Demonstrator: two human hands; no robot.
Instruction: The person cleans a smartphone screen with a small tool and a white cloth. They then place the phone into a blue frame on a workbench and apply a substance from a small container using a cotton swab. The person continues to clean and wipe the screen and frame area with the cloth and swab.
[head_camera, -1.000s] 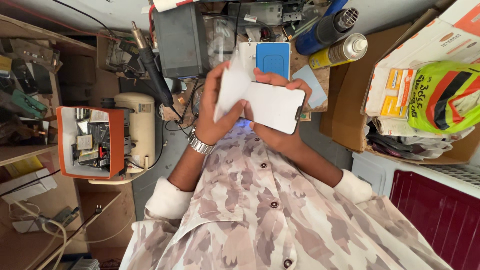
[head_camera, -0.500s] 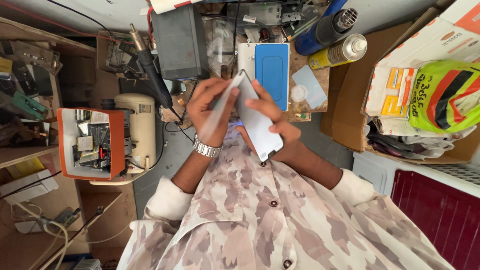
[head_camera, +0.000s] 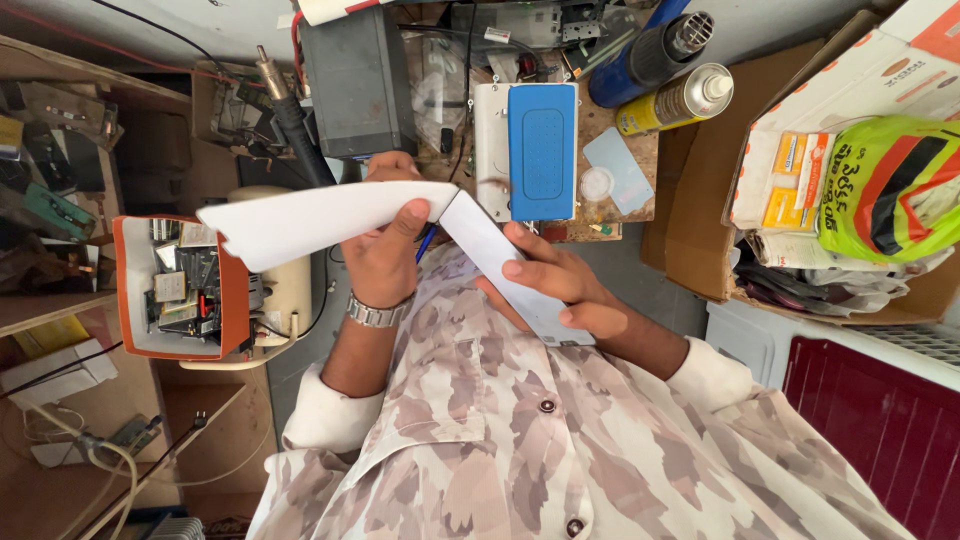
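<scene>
Left hand (head_camera: 385, 255) pinches the white flap (head_camera: 320, 218) wide open, right hand (head_camera: 555, 280) grips the white box (head_camera: 505, 265) to steady it

Cluttered bench (head_camera: 620, 205); open floor (head_camera: 650, 270) beside.

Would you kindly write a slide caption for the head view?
Left hand and right hand hold a white box open over a cluttered workbench.

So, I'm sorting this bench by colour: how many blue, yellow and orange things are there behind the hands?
Blue: 2, the blue pad and blue heat tool
Yellow: 1, the spray can
Orange: 1, the parts tray
Total: 4
</scene>
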